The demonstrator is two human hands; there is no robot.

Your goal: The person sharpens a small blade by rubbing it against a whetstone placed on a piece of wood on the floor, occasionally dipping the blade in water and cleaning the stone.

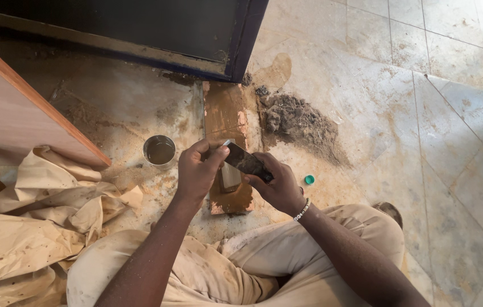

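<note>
at frame centre, both the left hand (196,170) and right hand (278,185) grasp a dark scraper blade (246,161), its long axis slanting from upper left to lower right.

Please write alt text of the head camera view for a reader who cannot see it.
Seated on a dusty tiled floor, a person holds a dark flat blade in both hands, left hand and right hand, above a brown-smeared board. A small tin and crumpled paper lie at left.

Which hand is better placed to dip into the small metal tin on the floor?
Probably the left hand: the tin sits just beside it, while the right hand grips the dark blade.
</note>
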